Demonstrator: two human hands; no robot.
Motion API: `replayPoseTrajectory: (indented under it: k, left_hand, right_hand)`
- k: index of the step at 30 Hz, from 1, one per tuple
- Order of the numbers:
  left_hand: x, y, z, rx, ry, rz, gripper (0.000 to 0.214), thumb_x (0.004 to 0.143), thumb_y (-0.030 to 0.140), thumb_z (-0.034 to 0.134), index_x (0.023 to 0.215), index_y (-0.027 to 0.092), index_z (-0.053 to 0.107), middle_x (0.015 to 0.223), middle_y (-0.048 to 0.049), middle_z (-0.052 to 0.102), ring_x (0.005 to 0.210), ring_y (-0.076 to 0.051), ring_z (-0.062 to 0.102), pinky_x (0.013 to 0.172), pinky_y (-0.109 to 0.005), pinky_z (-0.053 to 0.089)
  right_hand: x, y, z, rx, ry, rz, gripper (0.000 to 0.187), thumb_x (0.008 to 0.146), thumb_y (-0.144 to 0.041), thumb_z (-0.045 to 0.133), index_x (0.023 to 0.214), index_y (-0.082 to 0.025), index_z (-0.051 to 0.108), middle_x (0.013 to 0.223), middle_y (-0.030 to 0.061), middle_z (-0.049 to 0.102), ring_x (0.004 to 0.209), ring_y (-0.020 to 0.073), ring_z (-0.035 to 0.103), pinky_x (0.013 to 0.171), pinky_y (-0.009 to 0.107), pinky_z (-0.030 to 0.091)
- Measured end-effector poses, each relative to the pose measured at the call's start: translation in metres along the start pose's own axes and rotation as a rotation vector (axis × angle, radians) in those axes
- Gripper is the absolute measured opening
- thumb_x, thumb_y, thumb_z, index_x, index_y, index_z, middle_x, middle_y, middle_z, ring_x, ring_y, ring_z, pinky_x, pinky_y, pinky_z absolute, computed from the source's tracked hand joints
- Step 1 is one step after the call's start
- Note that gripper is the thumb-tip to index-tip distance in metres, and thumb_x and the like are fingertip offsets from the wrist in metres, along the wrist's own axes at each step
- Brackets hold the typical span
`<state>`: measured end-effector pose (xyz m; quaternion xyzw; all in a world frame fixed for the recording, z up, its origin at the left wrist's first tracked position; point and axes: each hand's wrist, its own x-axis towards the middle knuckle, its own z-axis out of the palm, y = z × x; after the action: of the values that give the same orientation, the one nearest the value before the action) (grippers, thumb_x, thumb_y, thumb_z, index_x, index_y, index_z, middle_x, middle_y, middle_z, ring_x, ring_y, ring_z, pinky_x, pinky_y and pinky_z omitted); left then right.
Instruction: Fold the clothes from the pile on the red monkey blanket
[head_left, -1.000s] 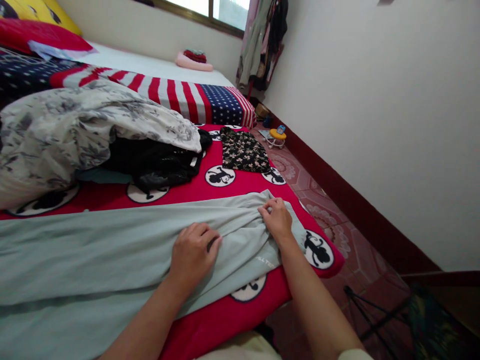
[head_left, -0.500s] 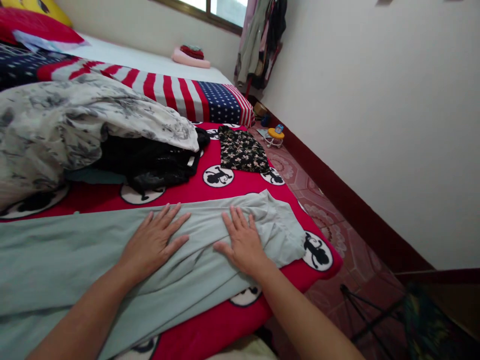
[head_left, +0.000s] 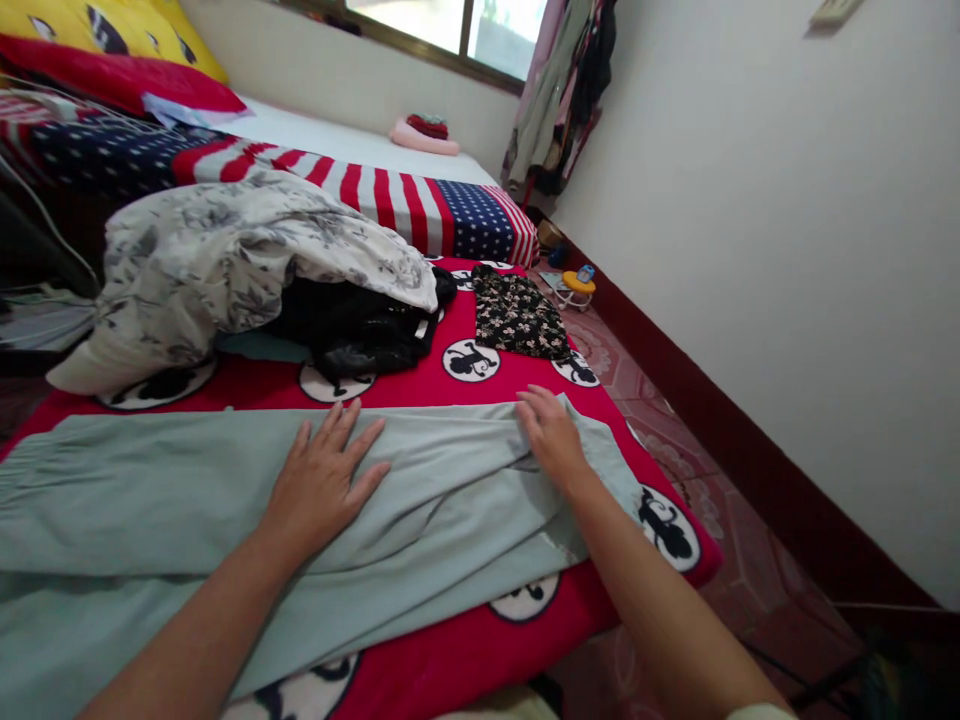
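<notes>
From the head camera I see my left hand [head_left: 324, 485] lying flat on the pale green garment [head_left: 187, 490], fingers spread wide and pressed onto the cloth, gripping nothing. My right hand [head_left: 551, 440] rests palm down on the same garment near its far right end, fingers laid loosely together over the upper hem; I cannot tell whether they pinch the fabric underneath. The garment stretches across the near part of the red mattress cover [head_left: 450, 650], running from the left border of the view to just short of the mattress's right corner. Its lower fold hangs close to the near edge, with a strip of red showing below it.

Beyond the garment's far hem there is a band of bare red cover, then a heap: a grey floral sheet [head_left: 225, 260] draped over a black garment [head_left: 352, 335]. To the right of the heap a small dark floral cloth [head_left: 521, 318] lies flat, well apart from my right hand. Behind these sits a striped and starred blanket [head_left: 420, 200].

The mattress's right edge drops to a patterned tile floor [head_left: 720, 540], an open lane running along the white wall [head_left: 787, 250]. A small yellow toy [head_left: 577, 287] stands far down it.
</notes>
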<state>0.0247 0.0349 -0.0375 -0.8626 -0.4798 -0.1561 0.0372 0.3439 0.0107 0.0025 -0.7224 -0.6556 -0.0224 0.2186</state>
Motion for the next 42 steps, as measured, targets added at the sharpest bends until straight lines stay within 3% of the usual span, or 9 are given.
replayPoseTrajectory:
  k: [5, 8, 11, 18, 23, 28, 32, 39, 42]
  left_hand:
    - [-0.001, 0.0, 0.006, 0.007, 0.014, -0.025, 0.057, 0.092, 0.047, 0.042, 0.143, 0.022, 0.047, 0.154, -0.0178, 0.033, 0.144, -0.036, 0.027, 0.112, -0.057, 0.024]
    - [-0.001, 0.001, 0.006, 0.005, 0.01, -0.031, 0.058, 0.093, 0.047, 0.04, 0.144, 0.022, 0.045, 0.155, -0.0172, 0.032, 0.144, -0.035, 0.027, 0.113, -0.056, 0.022]
    - [-0.001, 0.001, 0.005, 0.011, -0.016, -0.04, 0.06, 0.092, 0.049, 0.038, 0.146, 0.022, 0.042, 0.156, -0.0158, 0.029, 0.145, -0.035, 0.025, 0.113, -0.057, 0.02]
    - [-0.002, -0.001, 0.007, 0.032, -0.038, -0.046, 0.062, 0.092, 0.051, 0.034, 0.147, 0.023, 0.041, 0.158, -0.0141, 0.026, 0.146, -0.035, 0.022, 0.112, -0.061, 0.019]
    - [-0.003, 0.0, 0.006, 0.01, -0.011, -0.044, 0.062, 0.093, 0.051, 0.031, 0.146, 0.019, 0.042, 0.157, -0.0161, 0.029, 0.145, -0.036, 0.024, 0.112, -0.062, 0.019]
    - [-0.003, 0.003, 0.006, -0.044, 0.009, -0.056, 0.062, 0.092, 0.05, 0.032, 0.144, 0.019, 0.044, 0.156, -0.015, 0.03, 0.144, -0.036, 0.024, 0.113, -0.061, 0.017]
    - [-0.002, 0.003, 0.004, -0.029, -0.004, -0.054, 0.062, 0.093, 0.05, 0.031, 0.144, 0.018, 0.045, 0.156, -0.0175, 0.03, 0.144, -0.038, 0.025, 0.113, -0.062, 0.018]
    - [-0.01, -0.002, 0.004, -0.028, -0.015, 0.03, 0.073, 0.084, 0.067, 0.045, 0.145, 0.027, 0.043, 0.157, -0.0134, 0.03, 0.143, -0.037, 0.027, 0.111, -0.061, 0.024]
    - [-0.011, -0.003, 0.008, -0.014, -0.013, 0.031, 0.076, 0.079, 0.071, 0.05, 0.144, 0.033, 0.043, 0.156, -0.011, 0.032, 0.143, -0.038, 0.028, 0.111, -0.063, 0.021]
  right_hand:
    - [0.05, 0.071, -0.007, -0.094, -0.025, 0.388, 0.039, 0.087, -0.047, 0.052, 0.091, -0.015, 0.072, 0.092, 0.0137, 0.071, 0.09, 0.0257, 0.063, 0.076, 0.033, 0.044]
    - [0.057, 0.097, -0.003, -0.055, -0.126, 0.378, 0.031, 0.082, -0.044, 0.059, 0.069, -0.017, 0.071, 0.069, 0.006, 0.069, 0.07, 0.0197, 0.063, 0.062, 0.026, 0.04]
    - [0.05, 0.109, 0.005, -0.063, -0.074, 0.377, 0.028, 0.081, -0.042, 0.058, 0.074, -0.019, 0.071, 0.074, 0.005, 0.071, 0.074, 0.0195, 0.063, 0.063, 0.026, 0.038]
    - [0.034, 0.106, 0.011, -0.079, 0.053, 0.419, 0.028, 0.082, -0.045, 0.058, 0.082, -0.019, 0.069, 0.082, 0.0073, 0.071, 0.078, 0.0212, 0.061, 0.07, 0.03, 0.04]
    - [0.036, 0.105, -0.02, -0.006, 0.002, 0.378, 0.025, 0.078, -0.038, 0.062, 0.089, -0.016, 0.068, 0.091, 0.0083, 0.07, 0.081, 0.0187, 0.06, 0.072, 0.028, 0.041]
    - [-0.005, 0.105, -0.057, 0.187, -0.294, 0.326, 0.04, 0.081, -0.049, 0.054, 0.067, -0.014, 0.067, 0.065, 0.0052, 0.067, 0.061, 0.0152, 0.058, 0.06, 0.025, 0.042]
    - [-0.047, 0.097, -0.06, 0.36, -0.474, 0.269, 0.031, 0.069, -0.045, 0.066, 0.067, -0.015, 0.067, 0.061, 0.0006, 0.063, 0.057, 0.0133, 0.054, 0.054, 0.023, 0.038]
    - [-0.076, 0.099, -0.035, 0.266, -0.169, 0.254, 0.021, 0.075, -0.038, 0.059, 0.068, -0.018, 0.062, 0.066, 0.0015, 0.063, 0.065, 0.0174, 0.058, 0.061, 0.027, 0.042]
    - [-0.076, 0.1, -0.039, 0.126, -0.193, 0.259, 0.017, 0.077, -0.035, 0.055, 0.071, -0.02, 0.061, 0.069, 0.0028, 0.066, 0.068, 0.0209, 0.061, 0.064, 0.031, 0.045]
